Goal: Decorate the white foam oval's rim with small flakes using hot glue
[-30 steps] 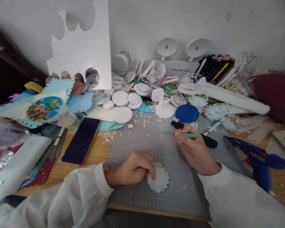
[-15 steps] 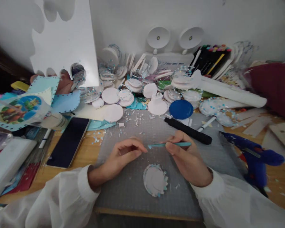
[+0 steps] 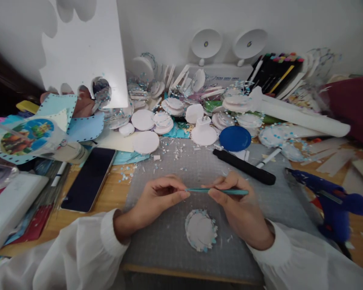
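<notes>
My right hand (image 3: 234, 207) holds a thin teal craft knife (image 3: 220, 191) level above the grey cutting mat (image 3: 169, 237). My left hand (image 3: 159, 197) pinches the knife's left tip between thumb and forefinger. Just below both hands a white foam disc with a ragged blue-speckled edge (image 3: 201, 230) lies flat on the mat, touched by neither hand. White sleeves cover both forearms.
A black phone (image 3: 89, 178) lies left of the mat, a black marker (image 3: 244, 167) and blue lid (image 3: 235, 138) behind it, a blue glue gun (image 3: 326, 196) at the right. Piles of white foam discs (image 3: 169, 114) and a cut white foam board (image 3: 84, 52) crowd the back.
My left hand left the disc, rose and closed on the knife's tip. My right hand brought the knife down and nearer, above the disc.
</notes>
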Demonstrator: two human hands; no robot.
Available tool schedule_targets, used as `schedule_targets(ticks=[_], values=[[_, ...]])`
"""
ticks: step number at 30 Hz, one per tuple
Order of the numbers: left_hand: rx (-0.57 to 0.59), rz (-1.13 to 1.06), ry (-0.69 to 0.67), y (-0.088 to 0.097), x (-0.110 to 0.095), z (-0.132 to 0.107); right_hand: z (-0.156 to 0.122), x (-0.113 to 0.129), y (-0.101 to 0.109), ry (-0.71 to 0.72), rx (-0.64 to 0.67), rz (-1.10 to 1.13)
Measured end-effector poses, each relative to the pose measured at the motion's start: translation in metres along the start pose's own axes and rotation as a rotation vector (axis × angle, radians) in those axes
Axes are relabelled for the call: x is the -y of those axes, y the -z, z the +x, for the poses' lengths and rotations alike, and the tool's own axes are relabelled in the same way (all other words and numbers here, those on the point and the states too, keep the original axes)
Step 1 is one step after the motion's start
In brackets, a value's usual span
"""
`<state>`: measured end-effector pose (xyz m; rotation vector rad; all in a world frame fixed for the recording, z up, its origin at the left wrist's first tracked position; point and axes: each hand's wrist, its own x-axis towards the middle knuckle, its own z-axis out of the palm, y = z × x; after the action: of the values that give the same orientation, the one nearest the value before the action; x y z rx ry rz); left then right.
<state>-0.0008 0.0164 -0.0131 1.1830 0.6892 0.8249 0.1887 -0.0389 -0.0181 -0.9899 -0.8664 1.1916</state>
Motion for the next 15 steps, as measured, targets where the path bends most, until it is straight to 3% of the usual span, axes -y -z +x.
schedule_targets(ticks=[7,15], values=[[0.013,0.031,-0.028,0.001,-0.002,-0.001,0.004,0.009,-0.002,0.013,-0.050,0.029],[-0.021,0.039,-0.043,0.001,-0.001,0.001,0.004,0.012,-0.001,-0.028,-0.011,0.064]])
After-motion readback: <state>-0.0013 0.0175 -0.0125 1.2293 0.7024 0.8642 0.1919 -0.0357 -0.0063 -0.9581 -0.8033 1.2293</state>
